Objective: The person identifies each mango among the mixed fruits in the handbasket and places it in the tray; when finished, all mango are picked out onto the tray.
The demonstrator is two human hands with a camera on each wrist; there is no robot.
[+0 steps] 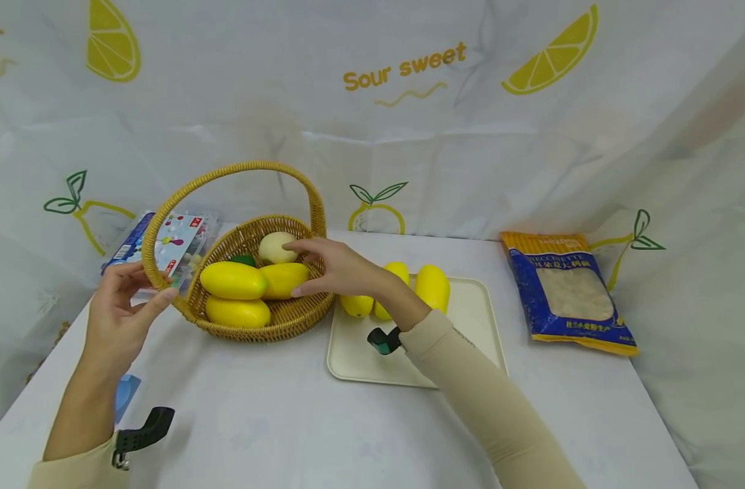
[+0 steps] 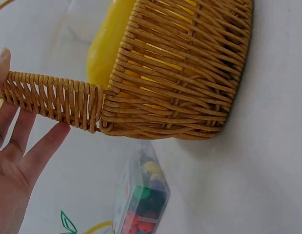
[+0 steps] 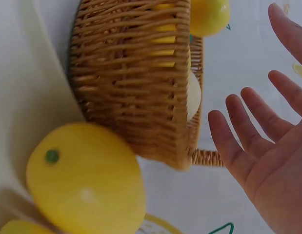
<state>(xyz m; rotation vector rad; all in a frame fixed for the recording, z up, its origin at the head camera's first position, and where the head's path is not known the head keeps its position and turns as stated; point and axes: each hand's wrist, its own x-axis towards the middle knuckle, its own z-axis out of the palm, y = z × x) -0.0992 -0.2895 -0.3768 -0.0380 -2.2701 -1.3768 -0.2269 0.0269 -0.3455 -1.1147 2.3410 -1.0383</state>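
Note:
My left hand holds the lower left part of the wicker basket's handle, thumb on one side and fingers on the other. The wicker basket contains several yellow melon-like fruits, a pale round fruit and something dark green, mostly hidden. Over the basket's right side hovers my right hand, near the pale fruit. In the right wrist view its fingers are spread and relaxed, with nothing in them.
Right of the basket, a cream tray bears several yellow fruits, partly behind my right forearm. A blue and orange food bag lies at the right. Behind the basket's left side is a clear plastic box with colourful pieces.

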